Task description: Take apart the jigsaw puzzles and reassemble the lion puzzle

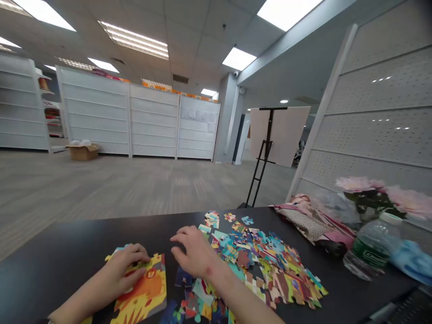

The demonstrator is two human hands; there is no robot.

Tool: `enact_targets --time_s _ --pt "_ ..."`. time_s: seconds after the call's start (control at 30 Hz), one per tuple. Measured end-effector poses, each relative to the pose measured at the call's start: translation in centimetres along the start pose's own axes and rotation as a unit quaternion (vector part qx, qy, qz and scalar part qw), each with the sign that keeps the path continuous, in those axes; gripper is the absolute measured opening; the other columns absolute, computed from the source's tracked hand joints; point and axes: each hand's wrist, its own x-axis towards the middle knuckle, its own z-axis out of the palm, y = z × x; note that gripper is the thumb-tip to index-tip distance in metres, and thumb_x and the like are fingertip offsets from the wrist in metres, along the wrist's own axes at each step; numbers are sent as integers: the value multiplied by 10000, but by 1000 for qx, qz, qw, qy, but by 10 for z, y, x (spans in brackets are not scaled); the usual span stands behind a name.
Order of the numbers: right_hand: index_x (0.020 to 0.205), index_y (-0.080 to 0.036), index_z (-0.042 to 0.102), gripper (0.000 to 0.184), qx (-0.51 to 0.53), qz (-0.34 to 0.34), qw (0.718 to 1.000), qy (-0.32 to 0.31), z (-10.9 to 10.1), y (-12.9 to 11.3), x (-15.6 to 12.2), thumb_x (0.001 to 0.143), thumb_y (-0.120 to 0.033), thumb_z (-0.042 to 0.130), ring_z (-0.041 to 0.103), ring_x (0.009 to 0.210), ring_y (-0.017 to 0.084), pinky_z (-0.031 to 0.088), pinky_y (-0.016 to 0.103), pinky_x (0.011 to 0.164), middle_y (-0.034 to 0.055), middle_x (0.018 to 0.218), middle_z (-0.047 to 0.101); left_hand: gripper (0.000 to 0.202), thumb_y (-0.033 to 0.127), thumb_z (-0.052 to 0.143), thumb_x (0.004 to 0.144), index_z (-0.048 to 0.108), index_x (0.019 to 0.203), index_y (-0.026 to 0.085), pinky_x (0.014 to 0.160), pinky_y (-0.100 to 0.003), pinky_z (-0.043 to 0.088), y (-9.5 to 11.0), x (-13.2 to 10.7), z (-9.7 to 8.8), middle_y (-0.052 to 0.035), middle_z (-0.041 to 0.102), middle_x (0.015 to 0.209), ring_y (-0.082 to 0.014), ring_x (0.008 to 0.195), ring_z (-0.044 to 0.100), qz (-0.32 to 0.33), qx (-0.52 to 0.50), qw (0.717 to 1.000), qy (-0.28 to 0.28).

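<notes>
My left hand [126,272] rests on a partly joined jigsaw puzzle [151,288] with a yellow and orange picture, at the lower left of the table. Its fingers are bent and the thumb lies apart from them; the palm side is hidden. To the right, my right hand [192,249] is over the dark table beside the heap of loose jigsaw pieces [266,256]. Thumb and fingers there are spread, with nothing visible between them. More pieces [202,297] lie under and below the right forearm, partly covered by it.
A water bottle [371,247] with a green label stands on the right, by pink flowers [367,189] and a pink patterned cloth item [313,220]. A dark keyboard-like object [408,308] lies at the lower right corner. An easel [265,157] stands beyond the black table [67,252].
</notes>
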Motion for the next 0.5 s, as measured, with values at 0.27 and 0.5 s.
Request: enact_targets --time_s 0.27,0.5 --pt "1472 -383 459 520 -61 139 973 -171 -73 65 -108 978 -545 462 224 1502 361 179 623 1193 33 1616 336 228 333 489 980 701 1018 256 900 -290 488 -1 -1 0 -51 663 1088 -208 1000 624 2 -10 1000 18" --pt "1569 -293 251 580 -125 219 960 -122 -73 124 -167 1038 -521 211 113 1537 240 139 495 1253 -11 1658 169 212 315 506 970 703 1026 261 914 -278 495 -1 -2 3 -40 668 1093 -198 1006 634 -4 -9 1000 27"
